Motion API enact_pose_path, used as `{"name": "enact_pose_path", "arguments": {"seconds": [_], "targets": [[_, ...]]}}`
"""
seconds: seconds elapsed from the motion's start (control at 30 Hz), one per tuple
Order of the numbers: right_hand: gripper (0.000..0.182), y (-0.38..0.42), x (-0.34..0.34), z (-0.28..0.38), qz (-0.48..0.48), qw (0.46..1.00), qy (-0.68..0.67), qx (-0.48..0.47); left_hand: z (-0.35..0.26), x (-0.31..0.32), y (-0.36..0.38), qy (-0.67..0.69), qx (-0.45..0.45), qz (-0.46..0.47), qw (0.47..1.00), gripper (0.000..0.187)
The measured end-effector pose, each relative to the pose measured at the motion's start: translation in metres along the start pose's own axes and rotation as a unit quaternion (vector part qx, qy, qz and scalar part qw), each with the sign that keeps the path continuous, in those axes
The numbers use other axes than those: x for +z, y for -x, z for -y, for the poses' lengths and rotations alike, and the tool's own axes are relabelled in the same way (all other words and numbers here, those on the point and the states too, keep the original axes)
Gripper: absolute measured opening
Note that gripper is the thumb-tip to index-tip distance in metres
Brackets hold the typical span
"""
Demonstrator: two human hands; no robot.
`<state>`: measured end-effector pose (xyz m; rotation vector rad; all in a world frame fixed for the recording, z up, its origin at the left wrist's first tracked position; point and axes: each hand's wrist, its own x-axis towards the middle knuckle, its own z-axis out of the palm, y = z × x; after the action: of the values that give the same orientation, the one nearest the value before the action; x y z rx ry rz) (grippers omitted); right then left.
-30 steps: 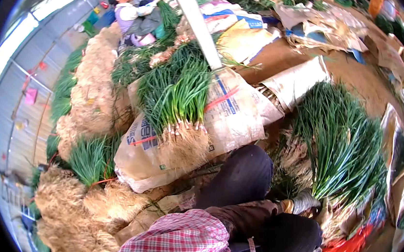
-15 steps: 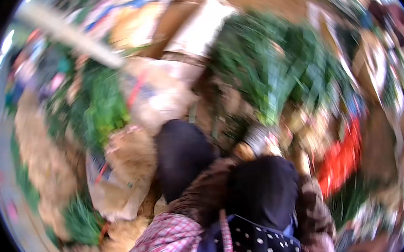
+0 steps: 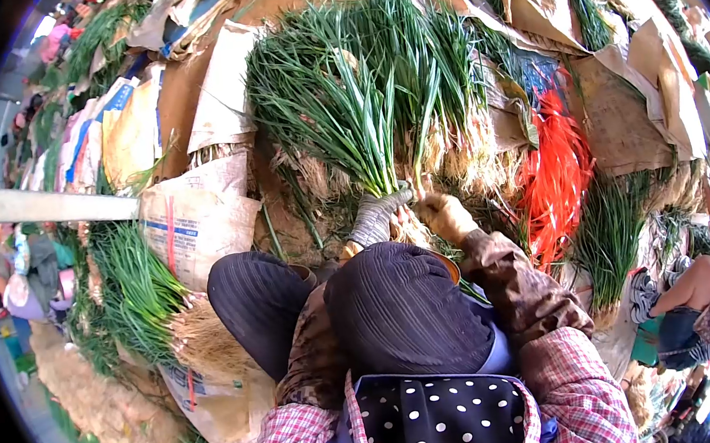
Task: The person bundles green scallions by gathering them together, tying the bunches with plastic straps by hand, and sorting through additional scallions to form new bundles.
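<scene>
Illumination is bright and diffuse with soft shadows; highlights approach washout on the white post [image 3: 54, 204] at left and the pale sacking [image 3: 224, 87]; the centre is sharp, while the fisheye periphery is curved, softened, blue-fringed and bounded by black.

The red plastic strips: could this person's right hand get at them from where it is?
Probably yes: the right hand is near the red plastic strips, with seemingly only low plant litter between, though it seems to pinch a green onion stalk it might first have to release.
</scene>
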<state>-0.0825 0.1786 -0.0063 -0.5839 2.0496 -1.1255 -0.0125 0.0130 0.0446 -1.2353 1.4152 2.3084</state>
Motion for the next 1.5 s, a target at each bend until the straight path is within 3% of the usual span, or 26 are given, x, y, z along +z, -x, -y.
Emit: {"name": "enact_pose_path", "arguments": {"seconds": [0.07,0.13,0.17,0.2,0.23,0.27,0.33,0.43,0.5,0.57,0.67,0.7,0.8,0.87,0.93,0.97,1.03,1.13,1.2,1.23,1.27,1.3,1.37,1.4,1.43,1.5], "targets": [[0.022,0.009,0.014,-0.026,0.071,0.995,0.035,-0.069,0.010,-0.006,-0.021,0.062,-0.062,0.069,0.994,0.017],[0.031,0.030,0.001,0.020,0.151,0.981,-0.107,-0.054,0.009,-0.001,-0.024,0.081,-0.135,0.025,0.987,0.017],[0.033,0.026,-0.002,0.011,0.117,0.992,-0.035,-0.028,0.011,0.001,-0.026,0.090,-0.170,0.004,0.981,0.017],[0.036,0.020,-0.007,0.014,0.082,0.996,0.037,-0.003,0.010,0.003,-0.021,0.070,-0.113,-0.001,0.991,0.016],[0.036,0.011,-0.018,0.018,0.079,0.996,-0.029,-0.006,0.009,0.006,-0.013,0.050,-0.057,-0.006,0.997,0.016],[0.036,0.002,-0.019,0.018,0.082,0.924,-0.360,0.100,0.003,0.010,-0.003,0.030,0.001,-0.011,1.000,0.016],[0.040,-0.039,-0.017,0.005,0.138,0.841,-0.506,0.134,-0.019,0.021,0.013,0.001,-0.069,-0.058,0.996,0.013],[0.048,-0.037,-0.021,0.033,0.088,0.849,-0.522,-0.006,-0.021,0.021,0.005,-0.074,-0.090,-0.047,0.992,0.012],[0.049,-0.044,-0.019,0.032,0.051,0.869,-0.492,-0.016,0.003,0.009,-0.011,0.009,0.002,0.010,1.000,0.013],[0.024,-0.041,-0.012,0.049,0.004,0.800,-0.599,0.019,0.008,0.006,-0.011,0.030,0.056,0.039,0.997,0.014],[0.027,-0.038,-0.006,0.026,0.069,0.761,-0.644,0.026,0.005,0.009,-0.009,0.056,0.029,0.058,0.996,0.013],[0.017,-0.040,-0.002,0.020,0.033,0.751,-0.658,0.047,0.005,0.010,-0.003,0.101,0.081,0.085,0.988,0.014],[0.016,-0.038,-0.001,0.028,-0.025,0.768,-0.633,0.092,0.002,0.012,0.002,0.118,0.120,0.113,0.979,0.018],[0.011,-0.043,0.005,0.025,-0.077,0.776,-0.614,0.126,0.010,0.014,-0.019,0.145,0.039,0.095,0.984,0.016],[0.013,-0.046,0.008,0.013,-0.115,0.820,-0.521,0.209,0.006,0.023,-0.017,0.051,-0.081,-0.075,0.993,0.016],[0.015,-0.045,0.011,0.038,-0.202,0.845,-0.414,0.272,0.014,0.023,-0.010,-0.034,0.149,-0.133,0.979,0.018],[0.013,-0.043,0.019,0.037,-0.228,0.935,-0.207,0.174,0.011,0.019,-0.012,-0.100,0.019,-0.139,0.985,0.017],[0.013,-0.065,0.033,0.003,-0.259,0.955,-0.010,0.142,0.007,0.019,-0.015,-0.178,-0.017,-0.178,0.968,0.019],[0.014,-0.077,0.038,-0.022,-0.297,0.949,0.019,0.102,-0.010,0.023,0.004,-0.142,-0.058,-0.158,0.975,0.027],[0.013,-0.051,0.013,0.041,-0.264,0.936,-0.084,0.217,-0.018,0.026,0.015,-0.151,-0.043,-0.166,0.974,0.030],[0.013,-0.063,0.010,0.013,-0.233,0.895,-0.241,0.296,-0.016,0.024,0.016,-0.216,0.039,-0.219,0.951,0.027],[0.015,-0.069,0.011,-0.015,-0.212,0.893,-0.301,0.258,-0.014,0.022,0.019,-0.220,0.071,-0.209,0.950,0.026],[0.020,-0.061,0.006,-0.035,-0.132,0.870,-0.448,0.159,0.002,0.014,0.017,-0.016,0.138,-0.115,0.984,0.022],[0.023,-0.041,-0.002,0.017,-0.107,0.857,-0.489,0.121,0.014,0.010,0.002,-0.001,0.087,-0.095,0.992,0.018],[0.028,-0.039,-0.004,0.025,-0.098,0.863,-0.473,0.147,0.025,0.006,-0.012,-0.054,0.095,-0.084,0.990,0.014],[0.034,-0.041,-0.002,0.027,-0.084,0.956,-0.275,0.060,0.033,0.004,-0.011,0.060,0.076,-0.038,0.995,0.014]]}}
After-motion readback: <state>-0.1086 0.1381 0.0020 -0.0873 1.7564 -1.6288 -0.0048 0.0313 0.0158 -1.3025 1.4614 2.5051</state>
